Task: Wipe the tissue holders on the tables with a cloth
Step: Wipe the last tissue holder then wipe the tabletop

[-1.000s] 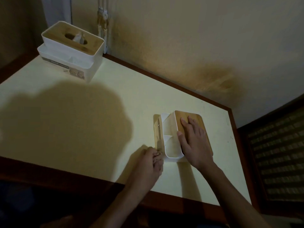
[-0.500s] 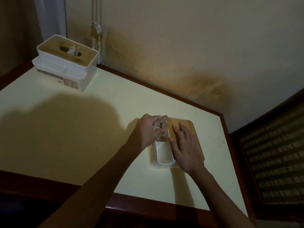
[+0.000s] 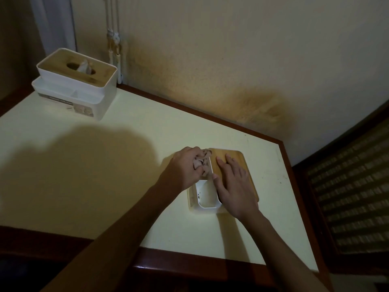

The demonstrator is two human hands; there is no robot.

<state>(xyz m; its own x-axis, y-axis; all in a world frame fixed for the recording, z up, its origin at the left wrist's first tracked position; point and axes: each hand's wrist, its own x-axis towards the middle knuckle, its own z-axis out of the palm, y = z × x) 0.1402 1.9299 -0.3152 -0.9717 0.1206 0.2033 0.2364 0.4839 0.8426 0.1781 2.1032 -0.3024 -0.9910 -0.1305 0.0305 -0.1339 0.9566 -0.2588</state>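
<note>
Left hand (image 3: 185,168) clenches patterned cloth (image 3: 203,163) inside near tissue holder (image 3: 207,194) on table (image 3: 130,157); right hand (image 3: 234,186) lies flat, fingers extended, on its wooden lid (image 3: 235,159). Second tissue holder (image 3: 75,85) stands far-left.

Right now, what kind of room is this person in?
Probably a room in a home or guesthouse, though I can't be sure. There's a cream table with a dark wooden edge against a stained wall, two tissue holders, and a curtain.
</note>
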